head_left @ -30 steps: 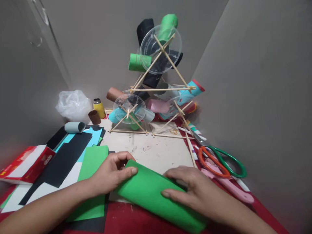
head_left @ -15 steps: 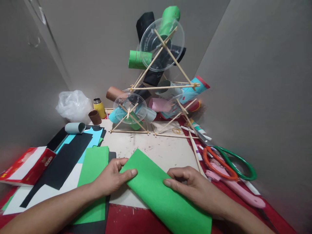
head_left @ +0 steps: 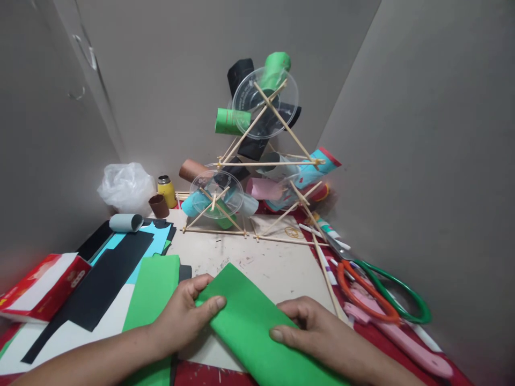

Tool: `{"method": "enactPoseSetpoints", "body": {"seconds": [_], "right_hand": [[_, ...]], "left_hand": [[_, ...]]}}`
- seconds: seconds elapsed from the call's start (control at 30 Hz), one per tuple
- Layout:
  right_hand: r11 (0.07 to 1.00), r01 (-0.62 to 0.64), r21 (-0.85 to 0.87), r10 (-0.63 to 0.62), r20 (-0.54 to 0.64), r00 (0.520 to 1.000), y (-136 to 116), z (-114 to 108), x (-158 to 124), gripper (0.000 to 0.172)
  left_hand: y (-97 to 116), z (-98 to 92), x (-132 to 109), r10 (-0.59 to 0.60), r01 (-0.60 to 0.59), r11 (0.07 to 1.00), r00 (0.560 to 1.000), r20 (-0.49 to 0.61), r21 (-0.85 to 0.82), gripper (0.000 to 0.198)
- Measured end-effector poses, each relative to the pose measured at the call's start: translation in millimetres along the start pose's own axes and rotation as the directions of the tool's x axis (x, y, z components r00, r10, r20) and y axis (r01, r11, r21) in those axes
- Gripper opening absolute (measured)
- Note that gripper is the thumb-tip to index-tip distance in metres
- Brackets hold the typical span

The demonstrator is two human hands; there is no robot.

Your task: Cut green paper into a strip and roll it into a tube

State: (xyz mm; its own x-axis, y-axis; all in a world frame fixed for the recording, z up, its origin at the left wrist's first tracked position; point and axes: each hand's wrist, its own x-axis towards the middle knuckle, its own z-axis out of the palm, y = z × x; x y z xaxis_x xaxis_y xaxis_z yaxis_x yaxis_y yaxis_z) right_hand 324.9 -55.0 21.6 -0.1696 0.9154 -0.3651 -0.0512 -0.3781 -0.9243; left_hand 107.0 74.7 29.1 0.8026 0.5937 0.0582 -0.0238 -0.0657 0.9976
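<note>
A green paper sheet [head_left: 249, 327] lies slanted on the pale work board [head_left: 257, 257], rolled or folded along its length. My left hand [head_left: 185, 316] pinches its upper left corner, thumb on top and fingers curled under. My right hand [head_left: 309, 332] grips its right edge, thumb pressed on the paper and fingers bent behind it. Behind the board stands a stick-and-tube wheel model [head_left: 257, 145] of wooden skewers, clear plastic lids and coloured paper tubes.
Left of the board lie green, black and blue paper sheets [head_left: 120, 268], a grey paper tube [head_left: 125, 222] and a red box [head_left: 40, 287]. A plastic bag [head_left: 125, 187], yellow bottle [head_left: 166, 191] and brown tube sit behind. Scissors [head_left: 374, 287] and a pink tool [head_left: 402, 340] lie right. Walls close in.
The green sheet's far corner has been drawn nearer between both hands. The camera has tipped, so the wheel model sits lower in view.
</note>
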Motion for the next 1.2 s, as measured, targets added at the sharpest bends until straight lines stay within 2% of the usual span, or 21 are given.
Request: {"method": "enactPoseSetpoints", "body": {"seconds": [0.17,0.27,0.33,0.4,0.5,0.6,0.73,0.83,0.93,1.03,1.1,1.17,1.2], "right_hand": [[1.000,-0.001,0.011,0.002,-0.009,1.000,-2.8,0.8,-4.1,0.036],[1.000,-0.005,-0.027,0.004,-0.060,0.998,-5.1,-1.8,-7.0,0.032],[0.999,-0.021,-0.050,0.016,-0.095,0.995,-4.9,-5.4,-8.0,0.030],[0.997,-0.044,-0.060,0.037,-0.115,0.993,-2.7,-9.2,-8.2,0.028],[0.994,-0.085,-0.070,0.076,-0.120,0.990,2.0,-12.7,-7.4,0.029],[0.989,-0.086,-0.120,0.077,-0.084,0.994,3.1,-12.2,-5.7,0.030],[0.971,-0.005,-0.238,-0.002,-0.029,1.000,-1.8,-8.0,-4.1,0.029],[0.955,0.044,-0.292,-0.044,0.006,0.999,-5.8,-4.2,-5.4,0.035],[0.967,0.058,-0.246,-0.056,0.012,0.998,-8.5,-3.1,-8.2,0.039],[0.979,0.114,-0.168,-0.135,-0.122,0.983,-13.3,-9.3,-11.6,0.042],[0.956,0.266,-0.125,-0.291,-0.284,0.913,-18.7,-16.3,-14.3,0.049],[0.904,0.424,-0.061,-0.414,-0.383,0.826,-24.2,-22.0,-16.6,0.062],[0.878,0.478,-0.039,-0.453,-0.396,0.799,-26.0,-23.5,-17.4,0.068]], "left_hand": [[1.8,-4.8,4.2,-0.069,0.065,0.994,0.997,-0.037,-0.090,0.024],[4.2,-12.0,12.4,-0.086,0.064,0.989,0.982,-0.170,-0.131,0.028],[5.6,-16.6,18.6,-0.088,0.043,0.986,0.954,-0.288,-0.160,0.030],[5.7,-19.8,23.7,-0.137,0.065,0.974,0.931,-0.339,-0.216,0.034],[3.5,-20.6,27.7,-0.237,0.176,0.952,0.941,-0.240,-0.251,0.039],[1.1,-17.6,27.8,-0.290,0.273,0.936,0.956,-0.048,-0.221,0.042],[0.7,-10.2,24.5,-0.284,0.334,0.907,0.935,0.215,-0.257,0.037],[0.2,-4.3,20.5,-0.274,0.326,0.925,0.928,0.255,-0.194,0.032],[-0.6,0.1,15.7,-0.254,0.282,0.948,0.950,0.180,-0.151,0.033],[2.6,0.4,11.4,-0.131,0.131,0.988,0.991,0.005,-0.087,0.032],[7.8,-1.8,9.8,-0.020,0.017,1.000,0.984,-0.175,-0.018,0.032],[13.9,-4.9,9.2,0.071,-0.055,0.997,0.938,-0.339,0.055,0.032],[16.3,-6.3,9.1,0.106,-0.077,0.993,0.911,-0.399,0.088,0.033]]}}
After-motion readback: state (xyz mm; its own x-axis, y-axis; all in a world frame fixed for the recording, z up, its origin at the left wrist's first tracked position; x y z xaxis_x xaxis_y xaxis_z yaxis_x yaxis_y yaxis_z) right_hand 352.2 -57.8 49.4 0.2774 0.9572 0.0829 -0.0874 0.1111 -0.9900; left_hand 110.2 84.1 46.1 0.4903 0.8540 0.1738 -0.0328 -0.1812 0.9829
